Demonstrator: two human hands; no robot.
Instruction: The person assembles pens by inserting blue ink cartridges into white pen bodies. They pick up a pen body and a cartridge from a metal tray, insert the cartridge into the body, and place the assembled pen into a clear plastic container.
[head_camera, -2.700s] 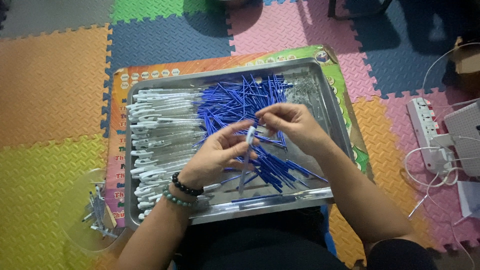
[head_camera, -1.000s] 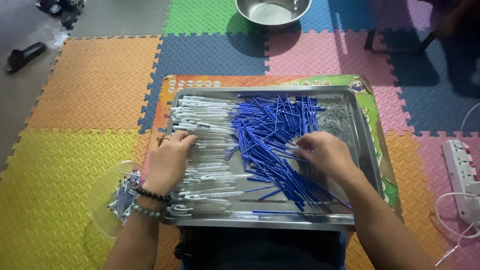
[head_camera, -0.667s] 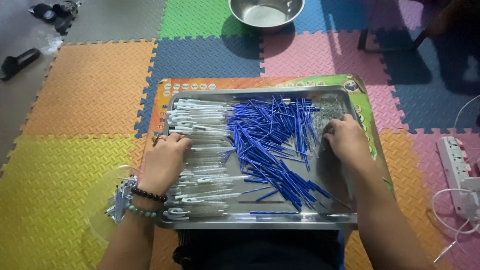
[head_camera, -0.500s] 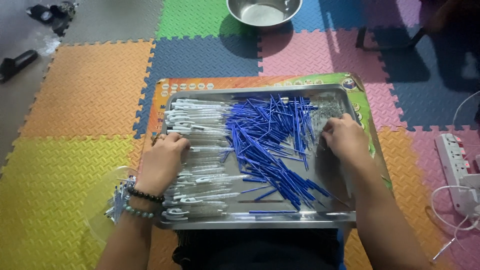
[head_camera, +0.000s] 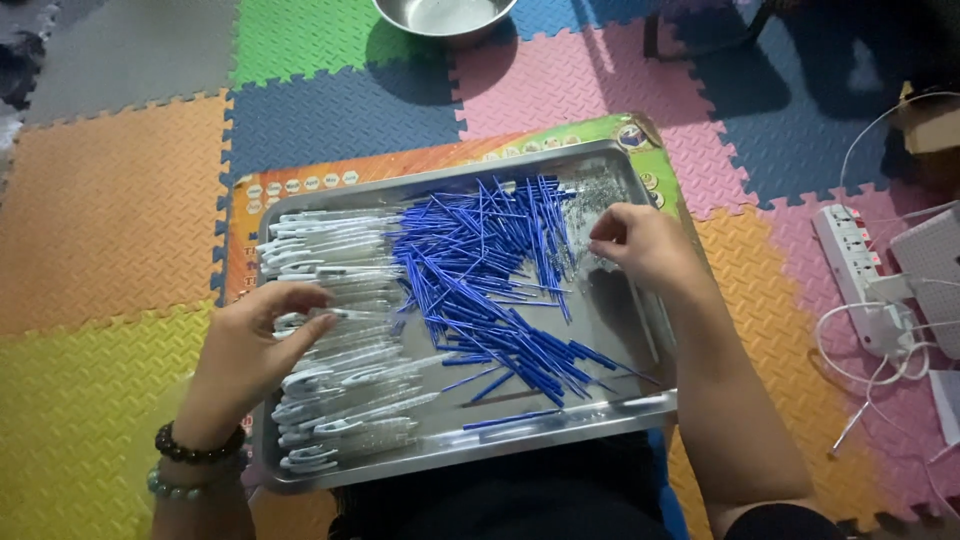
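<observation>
Under your tray lies a flat printed board (head_camera: 300, 185), orange with a green corner; a brown cardboard box (head_camera: 930, 125) sits far right.

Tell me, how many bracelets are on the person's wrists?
2, both on the left wrist: a dark beaded bracelet and a pale green beaded bracelet just below it. The right wrist is bare.
</observation>
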